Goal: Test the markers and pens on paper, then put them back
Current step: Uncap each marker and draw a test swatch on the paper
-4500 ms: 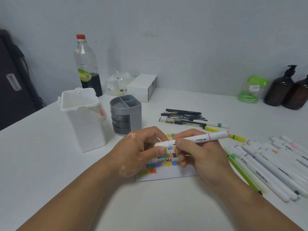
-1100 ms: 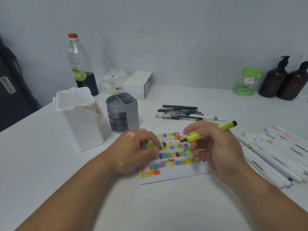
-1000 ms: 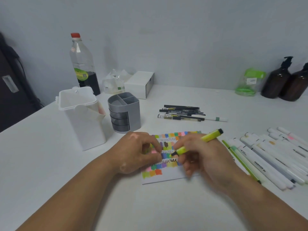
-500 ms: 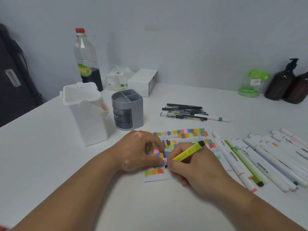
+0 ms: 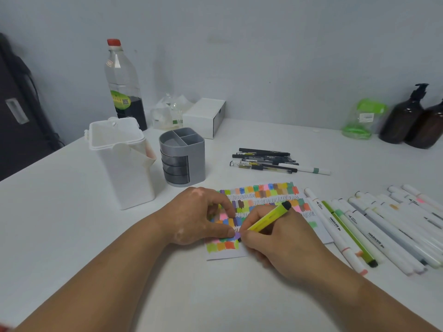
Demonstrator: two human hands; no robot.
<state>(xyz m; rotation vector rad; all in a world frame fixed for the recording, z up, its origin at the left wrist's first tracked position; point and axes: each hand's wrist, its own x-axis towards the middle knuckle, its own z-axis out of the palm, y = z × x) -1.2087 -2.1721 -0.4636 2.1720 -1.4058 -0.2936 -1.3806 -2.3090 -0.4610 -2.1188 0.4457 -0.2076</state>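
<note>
Head view: the right hand (image 5: 275, 243) has its grip clamped on a yellow marker (image 5: 268, 218), held slanted with the dark tip down on the paper (image 5: 268, 190) at the near row of colour patches; the left hand (image 5: 201, 219) rests on the paper's left part with fingers bent and tips down, thumb just beside the marker tip; whether its grip encloses anything, such as a cap, cannot be told. The step in hand is judged to be a test stroke, with the return to a holder yet to come. Risks: the tip may ink the left thumb, since the two nearly touch; the sheet may slide or buckle should the left hand lift mid-stroke; the heel of the right hand lies over inked patches and may smear any that are wet; a fresh stroke may overlap a neighbouring patch, there being little bare paper in that row. Surroundings: a row of white markers (image 5: 374, 238) lies just right of the right wrist, and an outward sweep of the forearm could set them rolling; a bundle of pens (image 5: 263, 160) lies beyond the paper; a grey holder (image 5: 182, 156) and a white tub (image 5: 122, 161) stand beyond the left hand, which lies across the direct path to them; a bottle (image 5: 124, 85) stands at the back of the desk (image 5: 72, 224).
</note>
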